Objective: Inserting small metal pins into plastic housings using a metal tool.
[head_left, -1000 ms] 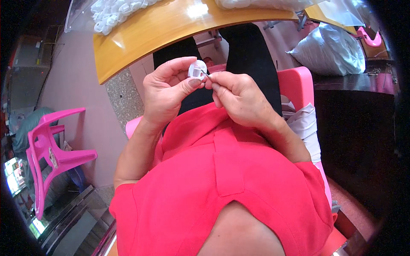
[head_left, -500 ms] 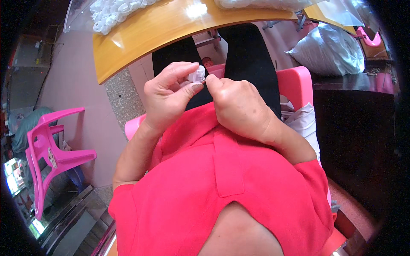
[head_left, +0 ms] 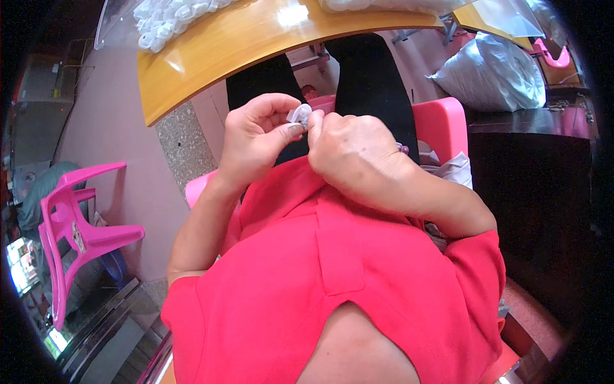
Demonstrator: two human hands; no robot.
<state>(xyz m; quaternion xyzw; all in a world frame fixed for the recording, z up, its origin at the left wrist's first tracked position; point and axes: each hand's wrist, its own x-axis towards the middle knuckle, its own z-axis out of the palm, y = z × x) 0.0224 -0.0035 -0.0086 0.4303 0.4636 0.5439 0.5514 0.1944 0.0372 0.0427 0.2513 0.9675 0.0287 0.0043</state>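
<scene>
Just above my lap, a small white translucent plastic piece (head_left: 299,114) sits pinched between the thumb and fingers of my left hand (head_left: 251,144). My right hand (head_left: 355,148) is closed in a fist, back up, its thumb and forefinger tip right against the piece's right side. What lies inside that fist is hidden. A small purplish end (head_left: 402,148) shows beside the right hand's outer edge; I cannot tell if it belongs to something held.
A yellow wooden table (head_left: 211,70) carries heaps of small white plastic parts (head_left: 166,19) at its far side. A pink chair (head_left: 70,217) stands at left. Stuffed pale plastic bag (head_left: 495,77) rests at right, near a dark surface (head_left: 531,211). The pink armrest (head_left: 441,128) flanks me.
My right hand has turned and shifted slightly left, its elbow swinging outward. The white piece has tilted in my left fingers. A purplish end now shows beside the right hand.
</scene>
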